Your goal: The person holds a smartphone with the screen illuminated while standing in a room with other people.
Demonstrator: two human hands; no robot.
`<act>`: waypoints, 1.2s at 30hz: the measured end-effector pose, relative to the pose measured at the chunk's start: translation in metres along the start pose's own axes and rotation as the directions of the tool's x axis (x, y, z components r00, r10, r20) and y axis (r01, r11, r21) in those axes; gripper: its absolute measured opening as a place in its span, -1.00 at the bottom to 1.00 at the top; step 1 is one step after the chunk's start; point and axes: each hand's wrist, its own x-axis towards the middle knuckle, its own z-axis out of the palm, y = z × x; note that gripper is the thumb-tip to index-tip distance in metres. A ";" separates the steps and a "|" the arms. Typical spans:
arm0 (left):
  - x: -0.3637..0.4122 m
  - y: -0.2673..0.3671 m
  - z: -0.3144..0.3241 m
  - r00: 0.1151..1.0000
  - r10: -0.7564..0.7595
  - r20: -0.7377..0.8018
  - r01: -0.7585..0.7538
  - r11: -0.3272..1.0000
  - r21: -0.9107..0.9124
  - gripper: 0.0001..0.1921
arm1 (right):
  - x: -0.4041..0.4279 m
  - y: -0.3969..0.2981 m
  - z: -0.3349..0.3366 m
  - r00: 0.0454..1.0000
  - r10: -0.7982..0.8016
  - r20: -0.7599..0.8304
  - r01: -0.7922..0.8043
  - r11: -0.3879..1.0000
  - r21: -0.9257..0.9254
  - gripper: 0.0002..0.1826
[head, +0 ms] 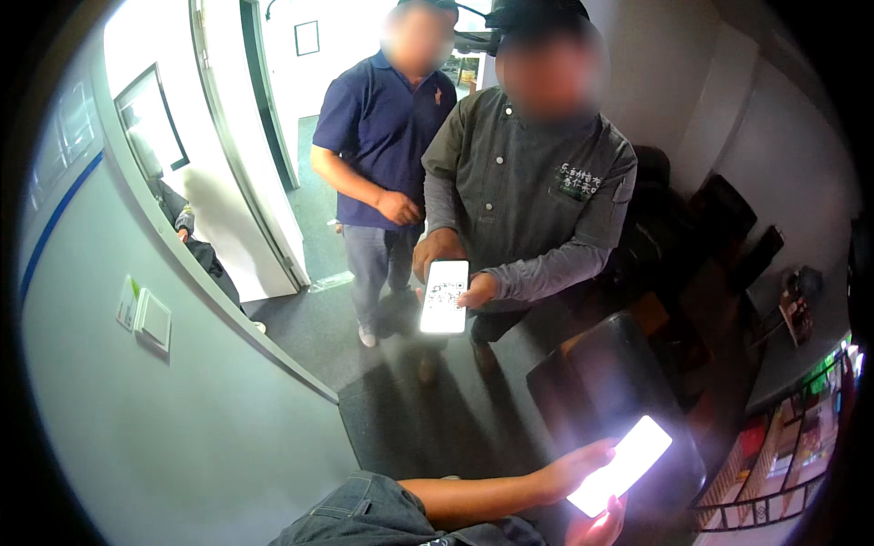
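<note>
A smartphone (620,467) with a glaring white screen is tilted in front of me at the lower right. My left hand (579,468) holds it along its near left edge, the bare forearm coming from a short dark grey sleeve. At the phone's lower end, my right hand (598,524) grips it too, partly cut off by the bottom of the picture. Nothing on my screen can be read because of the glare. Across from me, a co-worker's two hands hold another smartphone (446,297), its bright screen showing a code pattern and turned towards me.
A person in a dark grey jacket (526,184) faces me, with another in a navy polo shirt (389,136) behind. To the left, a wall (225,416) bears a light switch (152,321) beside an open doorway. Dark padded seat (608,368) lies beyond my phone.
</note>
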 end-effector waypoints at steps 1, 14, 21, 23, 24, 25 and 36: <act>0.000 -0.002 0.000 1.000 -0.002 0.001 0.002 1.000 -0.001 -0.53 | -0.001 0.000 0.000 1.000 0.010 -0.001 -0.010 1.000 -0.005 -0.57; -0.005 0.005 0.003 0.998 -0.052 -0.029 0.052 0.999 -0.011 -0.49 | 0.010 -0.025 0.028 0.937 0.348 0.019 -0.282 0.725 0.629 -0.36; -0.019 0.022 0.006 0.997 -0.035 -0.073 0.029 0.997 -0.076 -0.53 | 0.000 0.001 0.020 0.960 0.277 0.048 -0.280 0.954 0.109 -0.44; -0.021 0.024 0.001 0.997 -0.068 -0.039 0.064 0.993 -0.094 -0.50 | -0.001 -0.001 0.031 0.764 0.645 -0.011 -0.407 0.496 0.767 -0.38; -0.022 0.022 -0.003 0.996 -0.089 -0.009 0.088 0.990 -0.106 -0.48 | 0.001 -0.002 0.031 0.758 0.652 -0.021 -0.408 0.499 0.765 -0.38; -0.021 0.016 -0.006 0.998 -0.052 -0.047 0.048 0.995 -0.089 -0.50 | 0.005 -0.002 0.031 0.758 0.648 0.075 -0.412 0.386 0.826 -0.34; -0.025 0.003 -0.040 0.988 0.063 -0.141 -0.069 0.997 -0.035 -0.58 | 0.011 0.016 0.033 0.737 0.633 0.235 -0.436 0.180 0.882 -0.21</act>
